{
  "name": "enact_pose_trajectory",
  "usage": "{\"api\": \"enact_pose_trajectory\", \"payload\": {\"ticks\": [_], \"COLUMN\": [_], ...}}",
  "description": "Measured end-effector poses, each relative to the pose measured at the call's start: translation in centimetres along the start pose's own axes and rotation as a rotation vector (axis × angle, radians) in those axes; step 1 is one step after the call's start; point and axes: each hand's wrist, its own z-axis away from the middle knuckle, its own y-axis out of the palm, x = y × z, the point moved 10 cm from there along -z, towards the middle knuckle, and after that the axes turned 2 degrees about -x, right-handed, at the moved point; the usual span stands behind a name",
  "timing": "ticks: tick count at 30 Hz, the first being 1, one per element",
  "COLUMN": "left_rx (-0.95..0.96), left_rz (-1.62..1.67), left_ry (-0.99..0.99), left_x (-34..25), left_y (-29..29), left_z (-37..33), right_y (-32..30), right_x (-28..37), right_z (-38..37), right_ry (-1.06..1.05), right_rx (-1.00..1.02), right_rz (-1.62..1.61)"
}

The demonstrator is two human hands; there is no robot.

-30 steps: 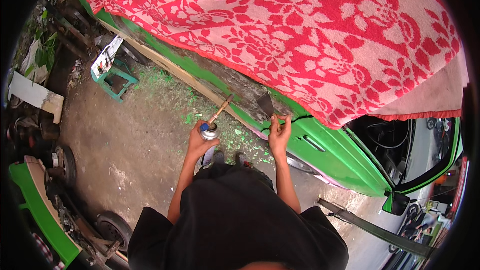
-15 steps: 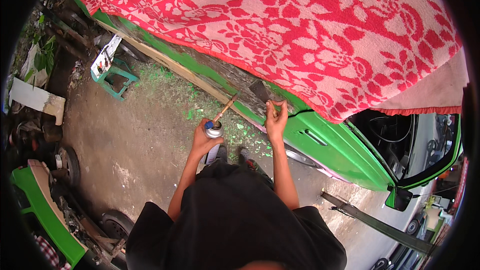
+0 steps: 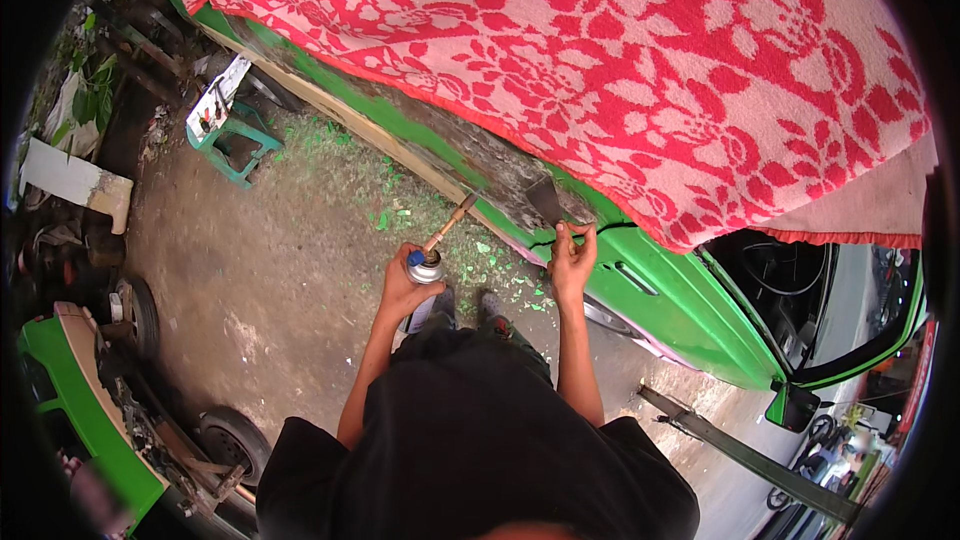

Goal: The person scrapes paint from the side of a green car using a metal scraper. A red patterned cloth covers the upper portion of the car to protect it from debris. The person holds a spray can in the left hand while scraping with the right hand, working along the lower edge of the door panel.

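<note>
My left hand is wrapped round the silver-topped canister of a gas blowtorch, whose brass tube slants up and right toward the green car body. A blue knob shows at the torch's base. Pinched in the fingers of my right hand is a dark, wide-bladed scraper. Its blade lies over or against a patch of stripped, brownish-grey panel below the cloth; whether it touches cannot be told. Green paint remains around that patch. The scraper's handle is mostly hidden by my fingers.
A red-and-pink floral blanket drapes over the car. Paint flakes litter the ground near my feet. At the left stands a teal stool with tools on top. A wheel and green vehicle part lie lower left; a metal beam lower right.
My right hand and the scraper have shifted right and slightly down along the panel. The torch stays in my left hand, nearly where it was. The view has tilted a little.
</note>
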Motion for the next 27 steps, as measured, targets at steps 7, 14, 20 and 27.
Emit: {"api": "enact_pose_trajectory", "payload": {"ticks": [7, 14, 20, 27], "left_rx": [0.056, 0.100, 0.148, 0.190], "left_rz": [-0.053, 0.007, 0.073, 0.035], "left_ry": [-0.011, 0.048, 0.047, 0.078], "left_x": [0.9, 0.2, -0.7, -2.3], "left_y": [1.4, 2.9, 4.5, 5.3], "left_z": [0.2, -0.9, -0.9, -0.8], "right_y": [-0.3, 1.3, -2.5, -3.5], "right_x": [-1.0, 0.7, 1.7, 8.8], "right_z": [-0.6, -0.3, 1.8, 1.7], "right_ry": [-0.038, -0.075, 0.078, -0.149], "right_rx": [0.042, 0.144, 0.093, 0.156], "right_rz": [0.004, 0.073, 0.039, 0.430]}}
